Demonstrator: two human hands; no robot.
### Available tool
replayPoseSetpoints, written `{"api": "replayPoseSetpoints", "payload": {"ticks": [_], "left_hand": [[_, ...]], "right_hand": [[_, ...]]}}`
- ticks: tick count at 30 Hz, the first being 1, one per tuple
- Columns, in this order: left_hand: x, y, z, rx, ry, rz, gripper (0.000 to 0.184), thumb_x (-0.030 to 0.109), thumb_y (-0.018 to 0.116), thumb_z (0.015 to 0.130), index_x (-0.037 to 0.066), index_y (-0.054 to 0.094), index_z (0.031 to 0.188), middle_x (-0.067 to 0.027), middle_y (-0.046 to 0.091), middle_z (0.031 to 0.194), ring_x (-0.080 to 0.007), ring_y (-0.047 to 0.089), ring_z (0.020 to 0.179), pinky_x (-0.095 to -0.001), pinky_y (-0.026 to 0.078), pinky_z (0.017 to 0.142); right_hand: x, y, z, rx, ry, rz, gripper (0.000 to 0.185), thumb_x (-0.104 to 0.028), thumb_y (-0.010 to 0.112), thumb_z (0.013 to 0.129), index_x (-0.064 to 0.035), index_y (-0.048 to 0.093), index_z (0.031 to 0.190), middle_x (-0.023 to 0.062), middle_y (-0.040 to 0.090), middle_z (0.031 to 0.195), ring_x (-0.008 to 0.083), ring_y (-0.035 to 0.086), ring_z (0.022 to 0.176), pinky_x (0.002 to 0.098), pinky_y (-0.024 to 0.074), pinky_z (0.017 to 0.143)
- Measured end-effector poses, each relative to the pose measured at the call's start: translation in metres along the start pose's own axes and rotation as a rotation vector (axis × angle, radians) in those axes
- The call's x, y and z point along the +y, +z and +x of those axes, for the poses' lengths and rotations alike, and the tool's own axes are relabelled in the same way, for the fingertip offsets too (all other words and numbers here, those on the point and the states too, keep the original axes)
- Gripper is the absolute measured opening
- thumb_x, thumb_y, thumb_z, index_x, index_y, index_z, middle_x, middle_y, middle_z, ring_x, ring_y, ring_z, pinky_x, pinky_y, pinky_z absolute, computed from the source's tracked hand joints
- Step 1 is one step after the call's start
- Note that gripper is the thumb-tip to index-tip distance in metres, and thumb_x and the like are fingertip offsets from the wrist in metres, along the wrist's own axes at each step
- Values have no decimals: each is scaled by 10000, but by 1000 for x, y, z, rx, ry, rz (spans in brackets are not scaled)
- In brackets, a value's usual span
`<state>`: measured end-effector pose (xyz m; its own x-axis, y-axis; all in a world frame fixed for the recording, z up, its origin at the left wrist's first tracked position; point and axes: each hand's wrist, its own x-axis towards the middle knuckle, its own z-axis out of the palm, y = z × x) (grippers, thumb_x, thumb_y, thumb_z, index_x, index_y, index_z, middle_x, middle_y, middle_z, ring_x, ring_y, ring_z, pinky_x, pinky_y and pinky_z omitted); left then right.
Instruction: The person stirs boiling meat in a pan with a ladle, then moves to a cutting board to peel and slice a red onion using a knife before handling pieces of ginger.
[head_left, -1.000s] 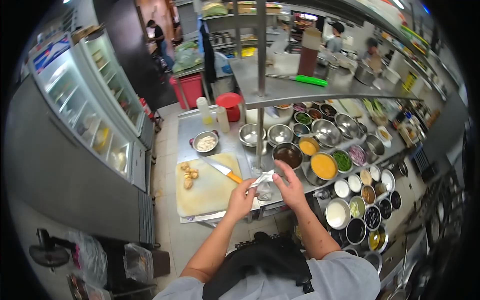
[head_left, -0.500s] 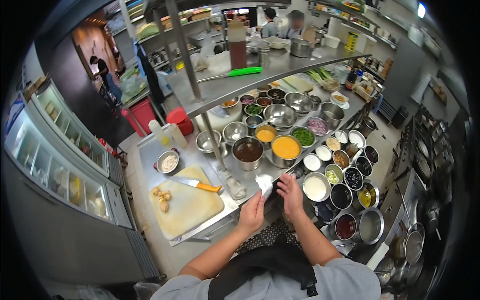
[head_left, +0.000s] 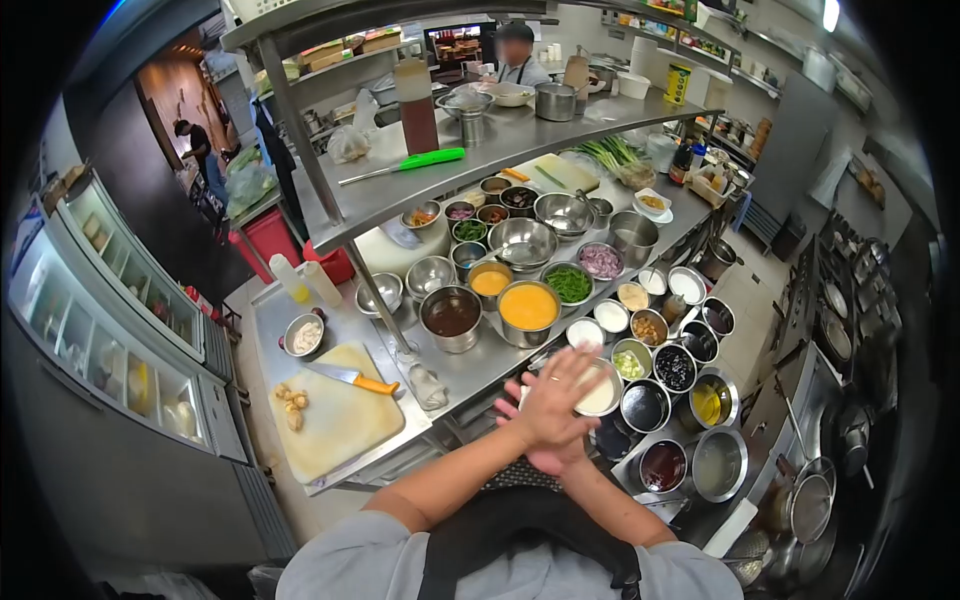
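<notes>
Nearest, the left hand (head_left: 556,408) lies across the right hand (head_left: 550,458), fingers of both spread; I see nothing held, though what's between the palms is hidden. Just beyond, partly covered by them, the pot of white liquid (head_left: 602,394) stands uncovered, so a drip off those fingers could foul it. Farther left, a careless arm might knock the knife (head_left: 350,377) off the cutting board (head_left: 335,430)

The steel surface (head_left: 472,372) has a dull sheen, like the shelf (head_left: 480,165). A wide bowl (head_left: 523,242) is glossy metal; the pot of white liquid (head_left: 619,392) is metal. The cutting board (head_left: 345,432) looks matt plastic, the knife blade (head_left: 331,371) smooth metal. A squeeze bottle (head_left: 289,279) is translucent plastic; the apron (head_left: 510,535) is matt fabric.
</notes>
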<state>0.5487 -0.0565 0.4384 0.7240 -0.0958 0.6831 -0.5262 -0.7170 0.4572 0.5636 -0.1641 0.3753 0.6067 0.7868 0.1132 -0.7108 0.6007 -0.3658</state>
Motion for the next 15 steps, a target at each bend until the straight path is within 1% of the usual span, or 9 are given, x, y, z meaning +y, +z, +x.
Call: {"api": "replayPoseSetpoints", "payload": {"ticks": [2, 4, 5, 6, 8, 9, 12, 14, 15], "left_hand": [[-4, 26, -4, -74, 70, -12, 735, 492, 632, 960, 65, 474, 1538, -234, 322, 1651, -410, 251, 1555, -528, 226, 1225], [-8, 44, -6, 169, -9, -354, 903, 573, 642, 941, 18, 352, 1592, -244, 187, 1700, -353, 148, 1597, -489, 137, 1266], [-7, 51, -12, 126, -79, -336, 865, 659, 513, 955, 67, 409, 1577, -277, 113, 1709, -454, 59, 1588, -590, 80, 1241], [2, 57, -18, 124, -92, -335, 865, 659, 513, 955, 67, 409, 1577, -277, 113, 1709, -454, 59, 1588, -590, 80, 1241], [25, 74, -32, 237, -298, -1093, 1011, 644, 626, 934, -43, 287, 1593, -235, 136, 1711, -313, 121, 1601, -458, 97, 1279], [21, 70, -44, 92, -389, -1227, 1083, 714, 592, 922, -79, 264, 1581, -250, 206, 1686, -328, 139, 1595, -427, 109, 1288], [-1, 34, -66, -29, -526, -1326, 881, 631, 489, 1023, -73, 350, 1534, -229, 409, 1592, -325, 408, 1488, -525, 318, 1221], [-7, 22, -57, 139, -699, -1152, 740, 543, 413, 1087, -27, 345, 1553, -162, 401, 1604, -308, 427, 1465, -501, 352, 1200], [-12, 22, -52, 222, -749, -1227, 654, 484, 387, 1112, 24, 339, 1575, -128, 363, 1633, -301, 400, 1482, -481, 358, 1201]], "right_hand": [[-15, -6, -3, -38, 177, 5, 663, -453, 425, 1077, -77, 291, 1606, 97, 303, 1655, 318, 396, 1467, 492, 391, 1173], [-34, -11, 6, 56, 191, -79, 644, -441, 389, 1090, -64, 295, 1604, 123, 339, 1641, 329, 418, 1454, 487, 397, 1169], [-42, -24, 11, 53, 196, -70, 628, -431, 369, 1096, -60, 308, 1599, 139, 376, 1620, 331, 443, 1435, 482, 407, 1161], [-48, -25, 11, 60, 197, -54, 613, -422, 348, 1103, -56, 320, 1594, 156, 412, 1599, 332, 468, 1417, 476, 417, 1153], [-64, -32, 16, 145, 132, -108, 595, -416, 329, 1113, -34, 361, 1567, 182, 516, 1518, 336, 544, 1355, 454, 440, 1134], [-73, -35, 18, 149, 103, -136, 597, -417, 336, 1114, -21, 368, 1559, 193, 522, 1510, 336, 549, 1350, 444, 445, 1129], [-96, -33, 24, 181, -46, -375, 585, -392, 356, 1122, 25, 400, 1530, 235, 545, 1476, 319, 559, 1339, 419, 436, 1134], [-92, -23, 28, 186, -204, -635, 567, -364, 354, 1129, 34, 403, 1530, 213, 551, 1482, 306, 554, 1347, 420, 407, 1160], [-88, -20, 27, 116, -288, -1043, 552, -334, 344, 1132, 45, 405, 1529, 202, 522, 1519, 303, 505, 1400, 409, 365, 1188]]}}
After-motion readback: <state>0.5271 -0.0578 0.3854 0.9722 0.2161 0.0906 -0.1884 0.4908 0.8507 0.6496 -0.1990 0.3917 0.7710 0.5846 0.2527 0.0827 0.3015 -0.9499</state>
